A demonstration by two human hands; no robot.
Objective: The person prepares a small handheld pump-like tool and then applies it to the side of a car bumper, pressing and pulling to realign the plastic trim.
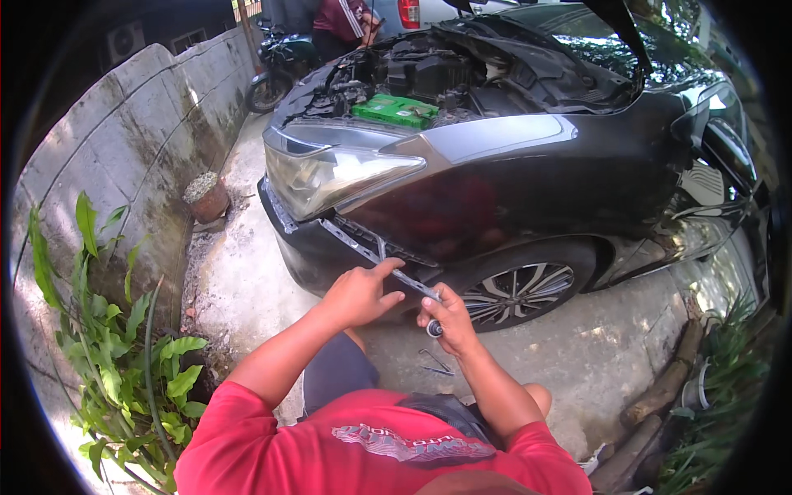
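A dark car stands before me, its front bumper [309, 260] pulled apart from the fender [495, 173] along the seam below the headlight [330, 177]. My left hand [361, 294] is at the bumper's loose upper edge, with index finger stretched out and thumb apart. To its right, my right hand [448, 318] is closed around a metal tool, seemingly a ratchet wrench, whose round silver end [434, 328] sticks out below the fingers. The fingers hide most of it. Beside the right hand is the front wheel [518, 293].
Slim metal tools [436, 363] lie on the concrete below my hands. The hood is up over a green-topped battery [394, 110]. Left are a block wall [148, 124], a pot [206, 196] and leafy plants [124, 355]. Logs [668, 371] lie at right. A motorcycle [276, 66] and another person [338, 21] are behind.
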